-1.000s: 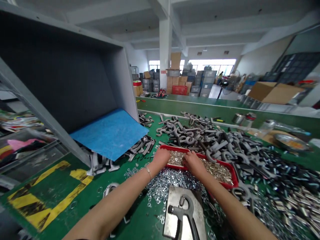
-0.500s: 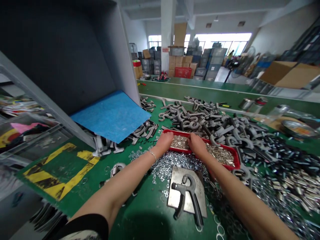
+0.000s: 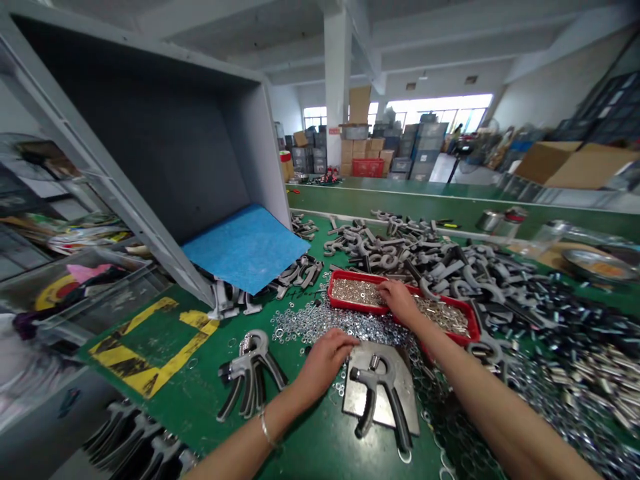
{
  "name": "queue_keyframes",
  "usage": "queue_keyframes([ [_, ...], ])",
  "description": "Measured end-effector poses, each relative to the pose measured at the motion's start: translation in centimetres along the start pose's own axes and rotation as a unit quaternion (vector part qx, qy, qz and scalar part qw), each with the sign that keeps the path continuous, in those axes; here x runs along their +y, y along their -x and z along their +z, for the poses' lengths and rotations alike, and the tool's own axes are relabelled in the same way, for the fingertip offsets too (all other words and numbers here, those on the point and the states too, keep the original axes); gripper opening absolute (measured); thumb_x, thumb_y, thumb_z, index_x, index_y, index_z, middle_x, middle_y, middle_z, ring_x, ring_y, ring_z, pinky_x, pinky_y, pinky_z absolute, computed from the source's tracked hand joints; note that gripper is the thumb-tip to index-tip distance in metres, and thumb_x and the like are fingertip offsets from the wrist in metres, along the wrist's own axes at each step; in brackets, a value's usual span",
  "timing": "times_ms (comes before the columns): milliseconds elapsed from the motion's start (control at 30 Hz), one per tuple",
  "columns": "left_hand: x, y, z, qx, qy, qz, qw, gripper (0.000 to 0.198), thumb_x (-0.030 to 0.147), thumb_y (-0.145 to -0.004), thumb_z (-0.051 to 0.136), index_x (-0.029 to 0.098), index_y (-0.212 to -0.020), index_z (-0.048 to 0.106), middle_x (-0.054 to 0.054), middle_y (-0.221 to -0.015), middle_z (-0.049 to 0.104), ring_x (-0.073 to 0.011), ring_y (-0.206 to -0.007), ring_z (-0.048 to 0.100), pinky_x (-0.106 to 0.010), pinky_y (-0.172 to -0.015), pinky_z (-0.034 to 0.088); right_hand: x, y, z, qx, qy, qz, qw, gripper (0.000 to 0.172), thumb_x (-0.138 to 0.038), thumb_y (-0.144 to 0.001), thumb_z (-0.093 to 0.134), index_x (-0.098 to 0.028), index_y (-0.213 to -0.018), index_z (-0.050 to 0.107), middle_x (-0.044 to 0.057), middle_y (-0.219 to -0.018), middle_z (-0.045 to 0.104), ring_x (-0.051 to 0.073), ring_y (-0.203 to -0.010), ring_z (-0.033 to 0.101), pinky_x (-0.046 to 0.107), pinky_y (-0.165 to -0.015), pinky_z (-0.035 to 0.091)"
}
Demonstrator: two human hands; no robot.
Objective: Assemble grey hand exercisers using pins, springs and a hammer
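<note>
My right hand [image 3: 397, 301] rests at the middle of a red plastic tray [image 3: 350, 309], its fingers among small brass-coloured metal parts. My left hand [image 3: 325, 363] is out of the tray, over loose silver washers [image 3: 305, 323] and beside a flat steel plate [image 3: 407, 393]. A black-and-grey adjustable hand gripper [image 3: 383, 393] lies on that plate. Another hand gripper [image 3: 250, 373] lies on the green bench left of my left hand. My left fingers hide whatever they may hold.
A grey metal bin [image 3: 150, 147] with a blue mat [image 3: 245, 250] at its lip stands on the left. Heaps of grey gripper handles [image 3: 425, 257] and silver parts [image 3: 575, 353] cover the bench behind and to the right. More gripper parts [image 3: 130, 433] lie at lower left.
My left hand has moved out of the red tray, down and left to beside the steel plate. My right hand remains at the tray. The view has shifted slightly.
</note>
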State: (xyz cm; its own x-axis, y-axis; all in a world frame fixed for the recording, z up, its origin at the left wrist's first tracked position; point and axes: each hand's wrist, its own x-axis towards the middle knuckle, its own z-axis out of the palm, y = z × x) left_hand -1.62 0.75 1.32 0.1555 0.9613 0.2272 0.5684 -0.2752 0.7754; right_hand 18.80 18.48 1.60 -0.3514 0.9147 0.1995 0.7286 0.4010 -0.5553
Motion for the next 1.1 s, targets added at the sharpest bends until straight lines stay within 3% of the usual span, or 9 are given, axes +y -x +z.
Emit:
queue_keyframes([
  [133,0.7,2.6,2.1,-0.035,0.077,-0.088,0.993,0.01,0.017,-0.088,0.058,0.018,-0.092,0.067,-0.001,-0.088,0.07,-0.016,-0.082,0.064,-0.027,-0.077,0.05,-0.6,4.4,-1.7,0.025,-0.114,0.008,0.993,0.018,-0.029,-0.094,0.054,-0.017,-0.103,0.062,0.005,-0.101,0.069,0.019,-0.095,0.065,0.036,-0.088,0.051],
  [333,1.0,1.4,4.5,-0.082,-0.115,0.034,0.989,0.013,0.026,-0.095,0.056,0.021,-0.09,0.067,-0.002,-0.097,0.067,-0.0206,-0.098,0.057,-0.039,-0.095,0.038,-1.9,15.5,-1.1,-0.023,-0.225,0.083,0.971,0.022,-0.039,-0.089,0.055,-0.021,-0.079,0.062,-0.001,-0.069,0.063,0.017,-0.064,0.061,0.029,-0.062,0.051],
  [433,0.8,1.0,5.3,-0.107,-0.202,0.074,0.971,0.016,0.029,-0.097,0.053,0.02,-0.093,0.066,-0.004,-0.095,0.065,-0.0216,-0.095,0.055,-0.041,-0.092,0.037,-2.0,18.8,0.3,-0.043,-0.304,0.145,0.941,0.025,-0.044,-0.084,0.062,-0.021,-0.075,0.061,-0.002,-0.066,0.061,0.017,-0.06,0.059,0.029,-0.057,0.049],
  [567,0.4,1.1,5.8,-0.11,-0.278,0.146,0.943,0.02,0.027,-0.099,0.049,0.018,-0.094,0.066,-0.006,-0.092,0.064,-0.023,-0.093,0.055,-0.041,-0.087,0.038,-1.8,19.7,1.4,-0.049,-0.378,0.197,0.903,0.028,-0.048,-0.079,0.068,-0.021,-0.078,0.062,-0.002,-0.068,0.059,0.016,-0.061,0.057,0.027,-0.058,0.047],
  [700,-0.3,1.7,6.0,-0.1,-0.302,0.201,0.926,0.02,0.021,-0.1,0.045,0.016,-0.101,0.065,-0.007,-0.097,0.064,-0.0231,-0.094,0.055,-0.041,-0.089,0.039,-2.1,19.2,1.7,-0.043,-0.326,0.175,0.928,0.024,-0.045,-0.081,0.067,-0.021,-0.077,0.063,-0.001,-0.07,0.062,0.018,-0.065,0.058,0.029,-0.061,0.047],
  [833,-0.7,2.1,6.1,-0.098,-0.27,0.177,0.942,0.023,0.022,-0.101,0.043,0.018,-0.107,0.064,-0.006,-0.102,0.064,-0.0213,-0.095,0.055,-0.039,-0.088,0.04,-2.5,19.0,2.0,-0.012,-0.212,0.07,0.975,0.018,-0.037,-0.09,0.058,-0.024,-0.08,0.065,0.004,-0.082,0.068,0.024,-0.081,0.063,0.037,-0.079,0.049],
  [933,-0.5,1.8,6.1,-0.105,-0.256,0.154,0.949,0.023,0.022,-0.101,0.043,0.018,-0.102,0.065,-0.006,-0.097,0.064,-0.0212,-0.094,0.055,-0.04,-0.088,0.041,-2.4,19.1,2.5,0.011,-0.143,-0.017,0.99,0.017,-0.032,-0.095,0.054,-0.025,-0.085,0.066,0.005,-0.087,0.067,0.025,-0.087,0.063,0.041,-0.083,0.049],
  [1100,0.1,1.3,6.0,-0.125,-0.321,0.2,0.917,0.021,0.018,-0.099,0.044,0.014,-0.097,0.065,-0.008,-0.095,0.063,-0.0245,-0.092,0.055,-0.044,-0.09,0.04,-2.0,19.0,3.4,0.037,-0.041,-0.109,0.993,0.014,-0.025,-0.096,0.052,-0.024,-0.095,0.065,0.006,-0.092,0.066,0.024,-0.088,0.061,0.041,-0.08,0.052],
])
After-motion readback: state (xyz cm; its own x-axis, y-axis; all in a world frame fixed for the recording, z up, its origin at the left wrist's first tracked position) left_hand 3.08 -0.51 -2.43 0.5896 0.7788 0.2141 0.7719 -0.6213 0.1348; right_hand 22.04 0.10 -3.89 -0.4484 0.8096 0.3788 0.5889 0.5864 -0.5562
